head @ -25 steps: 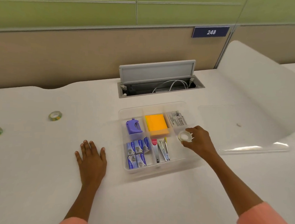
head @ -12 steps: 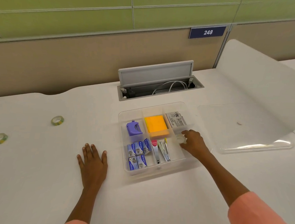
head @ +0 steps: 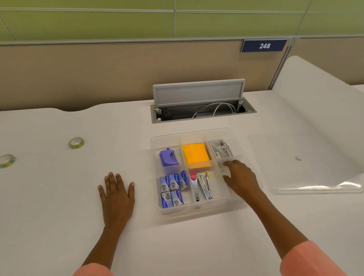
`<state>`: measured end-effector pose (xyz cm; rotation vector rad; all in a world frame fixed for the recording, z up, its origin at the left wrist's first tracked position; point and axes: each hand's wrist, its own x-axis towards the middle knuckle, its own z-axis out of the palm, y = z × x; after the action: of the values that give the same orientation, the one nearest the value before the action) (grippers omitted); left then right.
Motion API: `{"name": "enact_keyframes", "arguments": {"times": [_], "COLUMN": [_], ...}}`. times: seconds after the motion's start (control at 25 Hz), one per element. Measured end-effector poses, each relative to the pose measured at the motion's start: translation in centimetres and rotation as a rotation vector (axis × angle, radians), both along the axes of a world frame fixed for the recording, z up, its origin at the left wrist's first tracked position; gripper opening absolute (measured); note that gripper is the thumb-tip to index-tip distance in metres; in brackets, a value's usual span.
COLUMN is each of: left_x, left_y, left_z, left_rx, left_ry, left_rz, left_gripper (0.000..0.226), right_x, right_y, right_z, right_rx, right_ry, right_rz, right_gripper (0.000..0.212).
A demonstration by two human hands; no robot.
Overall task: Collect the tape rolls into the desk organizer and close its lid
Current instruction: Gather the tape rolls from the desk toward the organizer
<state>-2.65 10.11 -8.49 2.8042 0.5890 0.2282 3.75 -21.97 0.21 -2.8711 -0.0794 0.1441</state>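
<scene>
The right hand (head: 240, 179) reaches into the clear organizer's (head: 196, 209) near right compartment, fingers curled over something pale; I cannot tell whether its grip is holding a roll. The left hand (head: 117, 192) lies flat and spread on the surface (head: 48, 226), likely for balance. Two tape rolls (head: 76, 142) wait far left; the lid (head: 305, 164) lies off to the right.

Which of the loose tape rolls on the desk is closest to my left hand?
The farthest-back roll, nearest the left hand; the other rolls lie farther left.
</scene>
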Motion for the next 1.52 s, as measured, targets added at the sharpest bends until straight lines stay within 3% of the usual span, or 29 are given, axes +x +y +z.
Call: {"name": "enact_keyframes", "arguments": {"times": [0.12, 0.24, 0.56, 0.76, 0.88, 1.08, 1.32, 1.52], "left_x": [0.0, -0.2, -3.6, -4.0, -3.8, -3.5, -2.8, -1.8], "left_y": [0.0, 1.5, 9.8, 13.3, 13.0, 13.2, 13.6, 13.9], "left_z": [0.4, 0.9, 1.7, 0.9, 0.1, -0.6, -0.9, -0.9], "left_rx": [-0.045, -0.143, -0.129, -0.166, -0.046, -0.029, -0.012, 0.014], "left_ry": [0.009, 0.014, -0.006, -0.004, -0.043, -0.041, -0.026, -0.01], "left_rz": [-0.001, -0.074, 0.047, 0.19, 0.208, 0.216, 0.231, 0.225], "left_gripper": [0.06, 0.06, 0.058, 0.068, 0.069, 0.07, 0.071, 0.07], "right_x": [0.1, 0.7, 2.1, 2.9, 4.8, 8.5, 11.8, 11.1], "right_y": [1.5, 3.9, 17.2, 27.3, 31.7, 38.5, 43.4, 41.5], "right_z": [1.8, 3.6, 3.7, 1.8, 0.3, -2.2, -4.5, -4.9], "right_rx": [-0.05, 0.064, 0.264, 0.176, 0.068, -0.007, -0.161, 0.02], "right_ry": [-0.148, -0.229, -0.068, 0.01, 0.042, 0.036, -0.063, -0.121], "right_rz": [0.042, 0.118, 0.565, 0.77, 0.8, 0.754, 0.735, 0.71], "right_gripper": [0.036, 0.033, 0.034, 0.043, 0.051, 0.06, 0.054, 0.036]}}
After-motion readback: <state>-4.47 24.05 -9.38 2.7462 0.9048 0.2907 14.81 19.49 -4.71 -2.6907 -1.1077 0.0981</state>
